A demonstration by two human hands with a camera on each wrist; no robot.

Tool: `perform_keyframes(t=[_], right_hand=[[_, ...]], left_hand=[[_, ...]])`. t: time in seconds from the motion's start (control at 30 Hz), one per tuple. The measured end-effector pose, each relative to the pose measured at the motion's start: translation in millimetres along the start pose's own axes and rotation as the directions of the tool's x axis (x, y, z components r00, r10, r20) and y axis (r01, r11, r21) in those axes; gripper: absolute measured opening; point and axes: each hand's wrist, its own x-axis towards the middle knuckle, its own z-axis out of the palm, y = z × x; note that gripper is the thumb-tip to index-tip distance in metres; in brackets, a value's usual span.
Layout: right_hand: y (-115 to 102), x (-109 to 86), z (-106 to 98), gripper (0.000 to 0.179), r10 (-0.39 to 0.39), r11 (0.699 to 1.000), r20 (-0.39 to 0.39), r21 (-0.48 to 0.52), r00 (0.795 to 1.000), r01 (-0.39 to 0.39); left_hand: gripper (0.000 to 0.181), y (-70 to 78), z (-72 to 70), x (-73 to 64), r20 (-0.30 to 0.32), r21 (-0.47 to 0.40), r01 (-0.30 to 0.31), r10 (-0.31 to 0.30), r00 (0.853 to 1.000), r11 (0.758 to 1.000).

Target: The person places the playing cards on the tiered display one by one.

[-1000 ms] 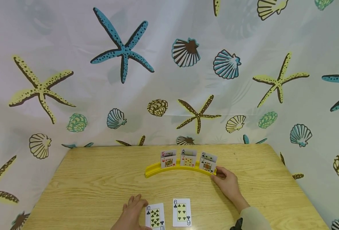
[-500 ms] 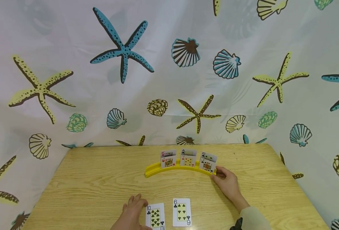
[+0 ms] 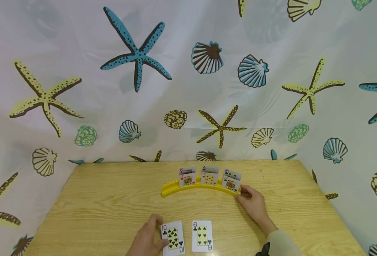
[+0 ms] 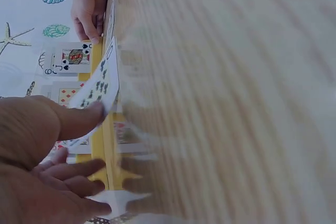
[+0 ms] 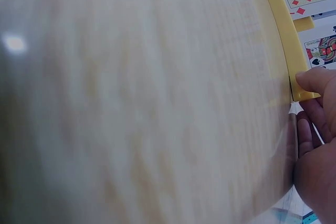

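My left hand [image 3: 146, 237] pinches the ten of clubs [image 3: 174, 233], the thumb across its face. In the left wrist view the ten of clubs [image 4: 100, 85] is tilted, one edge up off the table, and its back is hidden. The six of clubs [image 3: 202, 236] lies face up just to its right. My right hand [image 3: 252, 204] grips the right end of a curved yellow card holder [image 3: 172, 187]. In the right wrist view the thumb presses the front of the card holder [image 5: 286, 24], with fingers behind its end.
The holder bears upright playing cards in two rows. In front stand the jack of hearts [image 3: 187, 180], seven of diamonds [image 3: 209, 179] and jack of spades [image 3: 231, 185]; a king, an ace and a six show behind. A patterned cloth [image 3: 182, 89] hangs beyond the wooden table [image 3: 111, 199].
My left thumb has moved onto the ten of clubs and the fingers have curled in at its left edge. The card has turned slightly and lifted. The right hand stays on the holder.
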Motion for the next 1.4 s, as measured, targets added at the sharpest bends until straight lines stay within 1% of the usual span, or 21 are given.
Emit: perform_keyframes(t=[0.07, 0.13, 0.2, 0.27, 0.33, 0.4, 0.5, 0.57, 0.73, 0.83, 0.93, 1.13, 1.23, 1.4], right_hand=[[0.2, 0.3, 0.0, 0.048, -0.003, 1.000, 0.000, -0.003, 1.000, 0.003], [0.4, 0.3, 0.1, 0.048, -0.002, 1.000, 0.000, -0.002, 1.000, 0.002], [0.0, 0.0, 0.1, 0.048, 0.002, 1.000, -0.001, 0.001, 1.000, -0.002], [-0.3, -0.1, 0.2, 0.047, 0.003, 1.000, -0.002, 0.002, 1.000, -0.003], [-0.5, -0.2, 0.2, 0.047, 0.004, 1.000, -0.002, 0.004, 1.000, -0.004], [-0.8, -0.3, 0.2, 0.048, 0.003, 1.000, -0.001, 0.006, 1.000, -0.003], [-0.4, -0.3, -0.2, 0.048, -0.001, 1.000, 0.005, 0.014, 1.000, 0.001], [-0.4, -0.4, -0.5, 0.049, -0.004, 1.000, 0.009, 0.025, 1.000, 0.003], [-0.5, -0.3, -0.9, 0.049, -0.004, 0.999, 0.014, 0.033, 1.000, 0.003], [-0.7, -0.2, -0.8, 0.049, -0.001, 1.000, 0.011, 0.027, 1.000, 0.001], [-1.0, -0.2, -0.7, 0.049, -0.002, 1.000, 0.008, 0.025, 1.000, 0.002], [-1.3, -0.8, -1.0, 0.049, -0.002, 0.999, 0.010, 0.041, 1.000, 0.001], [-1.8, -0.9, -1.3, 0.049, 0.003, 0.999, 0.011, 0.045, 1.000, -0.004], [-2.6, -0.3, -1.7, 0.049, 0.009, 0.999, 0.012, 0.043, 1.000, -0.010]], left_hand=[[0.044, 0.1, 0.2, -1.5, -0.050, -0.002, -0.041, 0.041, 0.998, 0.999], [0.037, 0.5, -0.3, -2.5, -0.091, -0.029, -0.072, 0.069, 0.993, 0.997], [0.032, 2.4, -2.8, -2.6, -0.103, -0.073, -0.079, 0.072, 0.992, 0.994], [0.029, 3.5, -5.0, -1.7, -0.110, -0.117, -0.073, 0.060, 0.992, 0.990], [0.027, 4.3, -7.2, -0.7, -0.111, -0.173, -0.064, 0.045, 0.993, 0.983], [0.027, 4.6, -8.9, 0.3, -0.123, -0.203, -0.066, 0.042, 0.992, 0.977], [0.028, 5.3, -11.4, 2.7, -0.143, -0.216, -0.075, 0.045, 0.989, 0.973], [0.027, 6.2, -13.1, 5.1, -0.162, -0.207, -0.089, 0.055, 0.985, 0.974], [0.024, 10.5, -17.6, 12.6, -0.225, -0.179, -0.116, 0.074, 0.972, 0.977], [0.024, 12.9, -20.7, 18.3, -0.277, -0.162, -0.152, 0.103, 0.955, 0.975], [0.025, 13.8, -23.8, 24.7, -0.323, -0.134, -0.195, 0.143, 0.935, 0.972], [0.022, 14.9, -30.4, 37.7, -0.385, -0.073, -0.266, 0.218, 0.897, 0.961], [0.021, 15.3, -34.3, 44.2, -0.414, -0.040, -0.307, 0.264, 0.871, 0.951], [0.021, 14.4, -39.2, 54.2, -0.453, 0.018, -0.372, 0.339, 0.825, 0.928]])
